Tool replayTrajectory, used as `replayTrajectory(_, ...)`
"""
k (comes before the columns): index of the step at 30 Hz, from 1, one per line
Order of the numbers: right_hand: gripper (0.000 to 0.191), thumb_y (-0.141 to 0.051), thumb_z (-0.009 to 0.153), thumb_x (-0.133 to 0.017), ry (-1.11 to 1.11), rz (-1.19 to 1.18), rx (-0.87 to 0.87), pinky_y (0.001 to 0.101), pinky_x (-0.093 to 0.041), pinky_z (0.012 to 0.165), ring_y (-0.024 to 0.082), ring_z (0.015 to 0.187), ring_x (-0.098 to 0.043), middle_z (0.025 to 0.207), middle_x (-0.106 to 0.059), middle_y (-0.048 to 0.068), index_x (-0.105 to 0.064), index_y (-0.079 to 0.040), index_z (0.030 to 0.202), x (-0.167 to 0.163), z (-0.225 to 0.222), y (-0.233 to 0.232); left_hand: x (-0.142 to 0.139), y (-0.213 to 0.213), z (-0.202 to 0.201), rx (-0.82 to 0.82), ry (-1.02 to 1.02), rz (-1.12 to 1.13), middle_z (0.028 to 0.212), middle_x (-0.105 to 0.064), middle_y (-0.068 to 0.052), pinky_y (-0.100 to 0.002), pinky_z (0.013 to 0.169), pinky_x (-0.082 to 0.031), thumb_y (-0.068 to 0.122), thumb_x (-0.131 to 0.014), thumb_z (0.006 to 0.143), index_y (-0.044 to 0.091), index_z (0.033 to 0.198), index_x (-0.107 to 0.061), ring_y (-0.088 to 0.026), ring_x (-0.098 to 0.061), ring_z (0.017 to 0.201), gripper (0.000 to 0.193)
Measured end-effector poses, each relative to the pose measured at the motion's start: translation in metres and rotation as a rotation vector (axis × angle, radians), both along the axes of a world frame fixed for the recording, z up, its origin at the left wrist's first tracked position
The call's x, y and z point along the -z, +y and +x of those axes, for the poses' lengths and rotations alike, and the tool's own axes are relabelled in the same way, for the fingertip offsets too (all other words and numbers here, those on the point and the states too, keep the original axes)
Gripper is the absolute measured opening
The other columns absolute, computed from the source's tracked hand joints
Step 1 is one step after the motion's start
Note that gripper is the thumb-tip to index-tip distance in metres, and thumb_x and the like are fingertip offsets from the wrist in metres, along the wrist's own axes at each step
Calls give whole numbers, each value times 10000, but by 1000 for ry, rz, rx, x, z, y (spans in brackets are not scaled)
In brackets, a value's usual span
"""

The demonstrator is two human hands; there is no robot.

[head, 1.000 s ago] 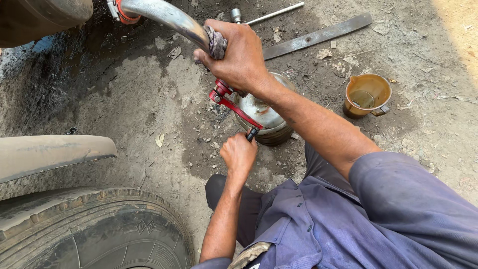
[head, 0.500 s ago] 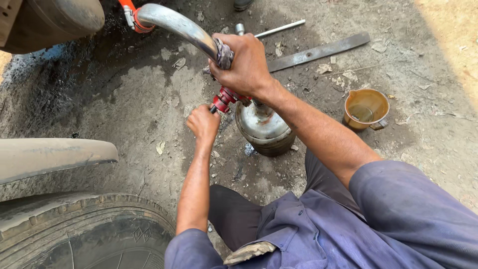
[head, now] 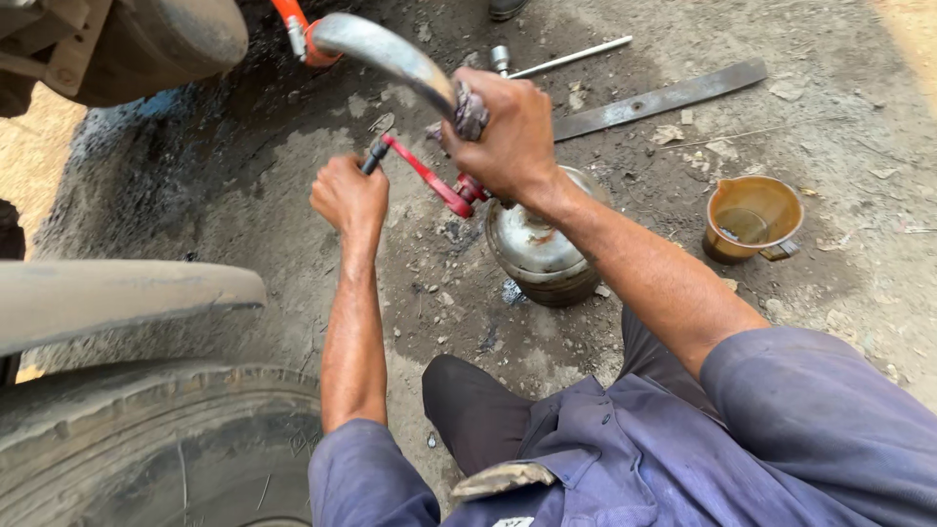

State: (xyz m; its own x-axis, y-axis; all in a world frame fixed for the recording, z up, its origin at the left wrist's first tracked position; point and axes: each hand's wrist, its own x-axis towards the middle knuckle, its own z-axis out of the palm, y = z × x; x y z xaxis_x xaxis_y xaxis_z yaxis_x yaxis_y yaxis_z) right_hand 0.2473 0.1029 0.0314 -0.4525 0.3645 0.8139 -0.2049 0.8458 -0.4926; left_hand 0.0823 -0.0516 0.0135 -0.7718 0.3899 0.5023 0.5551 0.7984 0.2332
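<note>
Pump handle [head: 422, 176], red, slants up from the dented metal canister [head: 539, 249] standing on dirty ground between my arms. My left hand [head: 349, 195] is clenched around the handle's dark grip end. My right hand [head: 508, 132] is wrapped tight around a curved grey hose [head: 386, 54] above the canister. Brown jug [head: 752, 217] sits well right; flat metal bar [head: 664, 98] behind; tyre [head: 146, 439] lower left.

left hand [head: 348, 198] grips red lever [head: 422, 174] | right hand [head: 508, 137] grips hose [head: 390, 54]
</note>
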Motion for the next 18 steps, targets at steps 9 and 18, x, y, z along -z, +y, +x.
replayTrajectory(9, 98, -129, 904, -753, 26, 16, 68, 322, -547, 568, 122, 600, -674, 713, -675, 35, -667, -86, 884, 1, 2, -5, -31, -32, 16, -2, 356, 109, 595, -712, -54, -385, 463, -475, 203, -810, 873, 155, 803, -826, -195, -654, 461, 87)
replayTrajectory(18, 138, -147, 917, -781, 56, 29, 65, 309, -555, 569, 113, 601, -672, 731, -681, 24, -657, -102, 878, 7, -4, 4, -45, -57, 112, 104, 509, 124, 623, -637, -17, -374, 492, -431, 162, -762, 990, 132, 742, -661, -194, -568, 470, 270)
